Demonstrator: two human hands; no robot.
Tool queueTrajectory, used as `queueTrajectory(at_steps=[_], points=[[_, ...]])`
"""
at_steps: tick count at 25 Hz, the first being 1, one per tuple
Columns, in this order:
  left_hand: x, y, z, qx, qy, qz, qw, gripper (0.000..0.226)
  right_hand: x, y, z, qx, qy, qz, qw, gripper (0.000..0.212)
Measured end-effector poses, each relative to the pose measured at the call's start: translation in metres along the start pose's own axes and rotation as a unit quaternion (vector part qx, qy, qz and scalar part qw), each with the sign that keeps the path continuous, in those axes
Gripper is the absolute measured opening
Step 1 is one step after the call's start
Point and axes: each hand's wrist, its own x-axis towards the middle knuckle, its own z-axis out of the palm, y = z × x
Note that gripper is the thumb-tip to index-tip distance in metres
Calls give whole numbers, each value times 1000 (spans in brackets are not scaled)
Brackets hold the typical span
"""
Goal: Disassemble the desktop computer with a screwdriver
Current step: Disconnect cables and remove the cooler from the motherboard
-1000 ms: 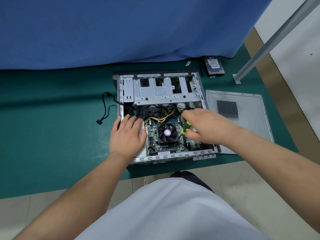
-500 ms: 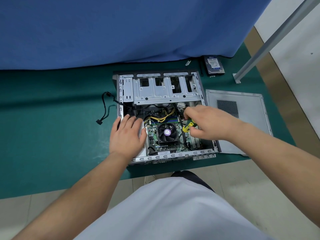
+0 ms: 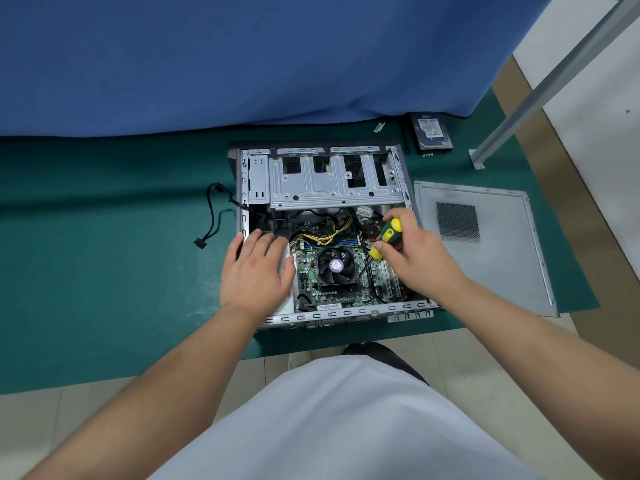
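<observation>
Unscrewing in progress | screwdriver [image 3: 387,237] gripped by right hand [image 3: 415,261], shaft slanted down-left toward cooler fan [image 3: 335,266] | left hand [image 3: 258,271] laid flat, bracing computer case [image 3: 322,192]

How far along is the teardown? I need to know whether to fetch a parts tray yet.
Done: the side panel lies off to the right of the case, and a hard drive sits on the mat behind it. In hand: the right hand grips a screwdriver angled down beside the CPU fan, while the left hand rests on the case. Left: motherboard, fan and cables remain inside.
</observation>
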Motion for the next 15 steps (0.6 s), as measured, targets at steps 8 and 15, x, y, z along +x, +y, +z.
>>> queueTrajectory(at_steps=[8,15], points=[[0,0,-1,2,-8,-2,1000,48,20,-13,-1,125,56,33,990,31],[0,0,-3,-2,-13,-3,1000,49,34,-35,29,155,21,27,987,31]])
